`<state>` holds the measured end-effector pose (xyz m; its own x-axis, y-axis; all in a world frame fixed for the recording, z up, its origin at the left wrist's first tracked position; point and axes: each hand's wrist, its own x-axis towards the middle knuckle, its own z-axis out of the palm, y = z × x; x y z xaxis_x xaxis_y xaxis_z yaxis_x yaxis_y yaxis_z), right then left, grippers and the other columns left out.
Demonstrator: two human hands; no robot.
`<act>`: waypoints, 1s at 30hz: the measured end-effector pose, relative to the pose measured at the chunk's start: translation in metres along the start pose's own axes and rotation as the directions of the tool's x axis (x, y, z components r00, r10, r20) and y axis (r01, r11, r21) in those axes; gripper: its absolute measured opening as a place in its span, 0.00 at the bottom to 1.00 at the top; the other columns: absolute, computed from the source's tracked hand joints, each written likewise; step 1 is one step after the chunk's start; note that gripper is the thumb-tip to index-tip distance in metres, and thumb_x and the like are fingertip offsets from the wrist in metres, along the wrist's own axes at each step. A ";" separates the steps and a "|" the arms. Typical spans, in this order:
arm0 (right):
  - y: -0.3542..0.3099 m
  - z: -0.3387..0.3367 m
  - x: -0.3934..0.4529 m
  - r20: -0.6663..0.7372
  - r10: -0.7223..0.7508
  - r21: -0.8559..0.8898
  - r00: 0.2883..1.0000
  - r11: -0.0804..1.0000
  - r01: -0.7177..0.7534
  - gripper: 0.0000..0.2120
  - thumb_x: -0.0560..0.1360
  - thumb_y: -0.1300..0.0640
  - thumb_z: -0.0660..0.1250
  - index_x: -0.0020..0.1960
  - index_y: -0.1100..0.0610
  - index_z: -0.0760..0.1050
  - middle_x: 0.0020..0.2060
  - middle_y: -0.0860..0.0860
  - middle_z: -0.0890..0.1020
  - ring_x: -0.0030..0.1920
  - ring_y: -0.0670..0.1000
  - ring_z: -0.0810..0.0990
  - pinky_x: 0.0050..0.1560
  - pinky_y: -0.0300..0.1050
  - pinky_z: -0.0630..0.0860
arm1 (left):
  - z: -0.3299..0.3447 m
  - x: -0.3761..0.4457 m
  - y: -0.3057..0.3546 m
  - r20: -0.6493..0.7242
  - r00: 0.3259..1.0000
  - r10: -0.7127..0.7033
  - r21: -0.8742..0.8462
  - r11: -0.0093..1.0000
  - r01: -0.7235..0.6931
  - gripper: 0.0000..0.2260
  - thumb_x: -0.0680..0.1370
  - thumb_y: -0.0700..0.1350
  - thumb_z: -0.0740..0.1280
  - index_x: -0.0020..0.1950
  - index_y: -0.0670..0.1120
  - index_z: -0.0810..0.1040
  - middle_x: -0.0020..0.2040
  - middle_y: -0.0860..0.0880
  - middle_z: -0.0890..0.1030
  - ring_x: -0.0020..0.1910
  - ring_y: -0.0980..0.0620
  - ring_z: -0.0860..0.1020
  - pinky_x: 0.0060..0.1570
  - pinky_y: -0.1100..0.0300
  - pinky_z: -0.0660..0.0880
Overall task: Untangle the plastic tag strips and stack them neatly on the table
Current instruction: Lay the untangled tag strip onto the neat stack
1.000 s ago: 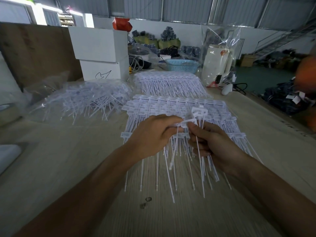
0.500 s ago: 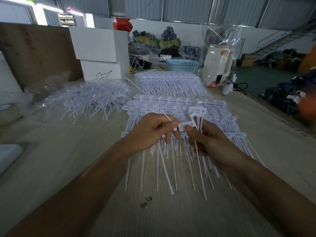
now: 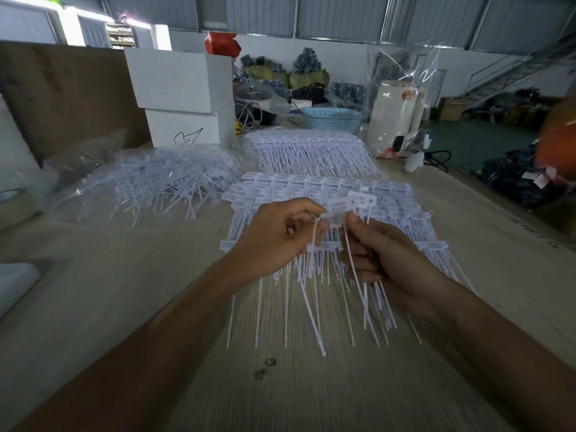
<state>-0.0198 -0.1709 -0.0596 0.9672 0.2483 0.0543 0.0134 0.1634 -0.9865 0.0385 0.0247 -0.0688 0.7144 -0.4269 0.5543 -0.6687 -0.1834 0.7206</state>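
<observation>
Pinching a small cluster of white plastic tag strips (image 3: 349, 207) between thumb and curled fingers, a person's left hand (image 3: 274, 241) and right hand (image 3: 383, 260) meet above a pale wooden table (image 3: 124, 291). The left hand's fingertips close on one strip's flat head, its thin tail curving down past the knuckles; the right hand's thumb presses the neighbouring heads against its folded fingers, with several tails running down through the palm. Both hands hover just above the near stack of tag strips (image 3: 389, 213), whose heads lie in rows and whose tails fan toward the camera. A second stack of tag strips (image 3: 311, 151) lies beyond it, farther up the table. To the left, well apart from both stacks, a loose tangle of strips (image 3: 162, 185) sits inside a clear plastic bag. Behind that stand two white cardboard boxes (image 3: 184, 98), one on top of the other, the lower one marked with a black scribble. A light blue perforated basket (image 3: 333, 120) and a white jug-like container wrapped in clear plastic (image 3: 396, 113) stand at the table's far end.
</observation>
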 end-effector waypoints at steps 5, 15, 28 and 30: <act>-0.001 0.005 -0.002 0.015 0.040 -0.033 0.999 0.999 -0.040 0.13 0.73 0.46 0.71 0.40 0.55 0.73 0.28 0.46 0.60 0.25 0.44 0.56 0.22 0.35 0.57 | -0.002 0.001 0.002 -0.031 0.999 0.012 0.002 1.000 -0.012 0.04 0.80 0.43 0.69 0.51 0.45 0.82 0.35 0.50 0.84 0.28 0.54 0.80 0.31 0.64 0.74; 0.004 0.005 0.001 -0.021 0.082 0.057 0.996 0.995 -0.081 0.17 0.80 0.45 0.62 0.39 0.55 0.68 0.31 0.53 0.71 0.27 0.48 0.66 0.26 0.40 0.65 | 0.000 0.000 0.003 -0.019 0.999 0.038 0.148 0.988 -0.035 0.10 0.78 0.46 0.72 0.59 0.46 0.84 0.38 0.56 0.84 0.35 0.63 0.80 0.37 0.70 0.72; 0.002 -0.002 -0.002 -0.018 0.142 -0.200 0.990 0.969 -0.142 0.15 0.77 0.43 0.65 0.40 0.54 0.69 0.30 0.48 0.61 0.26 0.45 0.56 0.25 0.38 0.51 | -0.021 -0.001 0.000 0.268 0.958 0.106 0.590 0.768 -0.250 0.15 0.81 0.36 0.63 0.62 0.50 0.83 0.47 0.49 0.79 0.46 0.52 0.75 0.41 0.52 0.75; 0.003 -0.003 -0.001 -0.025 0.118 -0.176 0.993 0.977 -0.120 0.14 0.77 0.45 0.66 0.41 0.54 0.71 0.29 0.48 0.62 0.26 0.45 0.57 0.23 0.37 0.54 | -0.021 -0.003 -0.001 0.256 0.963 0.088 0.608 0.760 -0.231 0.14 0.82 0.41 0.64 0.65 0.53 0.80 0.49 0.49 0.79 0.50 0.50 0.75 0.44 0.50 0.75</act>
<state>-0.0200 -0.1735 -0.0629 0.9679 0.2423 -0.0662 -0.0585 -0.0387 -0.9975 0.0412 0.0453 -0.0624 0.5762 -0.6540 0.4902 -0.7983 -0.5789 0.1659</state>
